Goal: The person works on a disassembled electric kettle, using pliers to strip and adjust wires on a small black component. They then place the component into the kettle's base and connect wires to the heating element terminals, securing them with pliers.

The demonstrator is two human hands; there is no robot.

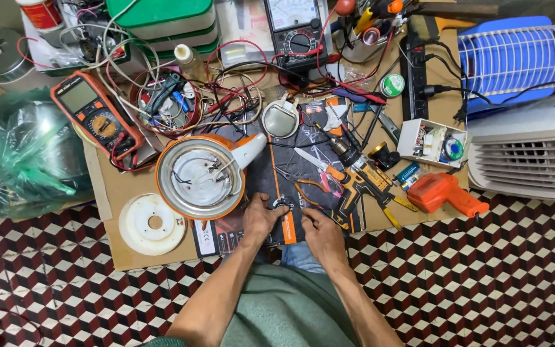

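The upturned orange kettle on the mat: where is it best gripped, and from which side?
Probably by the white handle, reached from the right. It juts clear of the kettle towards the upper right, while the round body is wide and loose wires lie across its open base.

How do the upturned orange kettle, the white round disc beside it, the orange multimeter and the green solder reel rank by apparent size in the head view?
1. orange kettle
2. orange multimeter and white disc: too alike to rank
3. green solder reel
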